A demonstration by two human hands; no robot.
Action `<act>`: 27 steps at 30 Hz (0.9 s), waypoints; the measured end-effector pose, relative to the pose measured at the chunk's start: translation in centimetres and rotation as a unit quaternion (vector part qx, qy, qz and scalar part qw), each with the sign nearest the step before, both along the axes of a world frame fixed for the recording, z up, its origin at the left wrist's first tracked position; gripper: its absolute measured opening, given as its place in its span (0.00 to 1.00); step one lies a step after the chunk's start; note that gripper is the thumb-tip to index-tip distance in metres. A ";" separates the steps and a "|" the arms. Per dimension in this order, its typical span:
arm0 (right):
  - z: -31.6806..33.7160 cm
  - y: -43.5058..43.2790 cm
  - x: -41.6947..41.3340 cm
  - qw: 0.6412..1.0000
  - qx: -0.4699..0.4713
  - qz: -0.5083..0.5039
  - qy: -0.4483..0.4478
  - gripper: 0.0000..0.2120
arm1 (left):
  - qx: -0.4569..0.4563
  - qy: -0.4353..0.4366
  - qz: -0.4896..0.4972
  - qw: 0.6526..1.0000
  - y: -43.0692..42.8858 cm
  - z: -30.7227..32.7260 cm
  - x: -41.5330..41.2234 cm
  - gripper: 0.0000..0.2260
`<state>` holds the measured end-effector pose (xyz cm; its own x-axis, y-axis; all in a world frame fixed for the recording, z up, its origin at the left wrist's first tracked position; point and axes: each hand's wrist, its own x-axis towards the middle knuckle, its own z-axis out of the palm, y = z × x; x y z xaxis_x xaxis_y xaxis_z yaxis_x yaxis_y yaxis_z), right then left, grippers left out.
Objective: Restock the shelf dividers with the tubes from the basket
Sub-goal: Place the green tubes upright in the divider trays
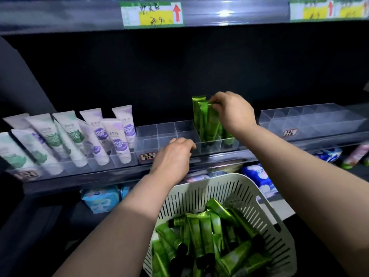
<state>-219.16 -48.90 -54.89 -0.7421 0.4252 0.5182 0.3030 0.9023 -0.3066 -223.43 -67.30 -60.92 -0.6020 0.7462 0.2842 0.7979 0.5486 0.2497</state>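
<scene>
Right hand [229,110] pinches a green tube [211,124] in the clear divider [147,135], left hand [171,154] at its rim, grip unclear; crooked release could topple neighbouring tubes [197,114]

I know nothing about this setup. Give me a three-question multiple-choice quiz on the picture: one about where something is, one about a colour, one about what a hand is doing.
1. Where is the white basket?
A. on the top shelf
B. below the shelf edge, nearest the person
C. behind the white tubes

2. What colour are the loose tubes in it?
A. purple
B. green
C. red

3. What is the right hand doing?
A. hanging idle
B. pressing a price tag
C. pinching the top of a standing tube in the clear divider

Answers:
1 B: its rim shows beneath the shelf front.
2 B: they are shiny green with dark caps.
3 C: its fingertips close on the tube's top end.
</scene>
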 end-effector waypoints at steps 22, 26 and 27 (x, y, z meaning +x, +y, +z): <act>-10.7 -2.2 7.1 0.997 0.025 0.044 -0.062 0.07 | -0.147 -0.016 -0.022 0.989 0.0 -3.2 1.7 0.12; -16.7 -1.6 8.4 0.978 -0.021 0.052 -0.200 0.08 | -0.287 -0.071 -0.052 0.954 -0.5 -6.1 1.9 0.12; -17.9 -1.4 8.5 0.968 -0.040 0.051 -0.242 0.09 | -0.317 -0.086 -0.058 0.943 -0.7 -6.7 1.9 0.12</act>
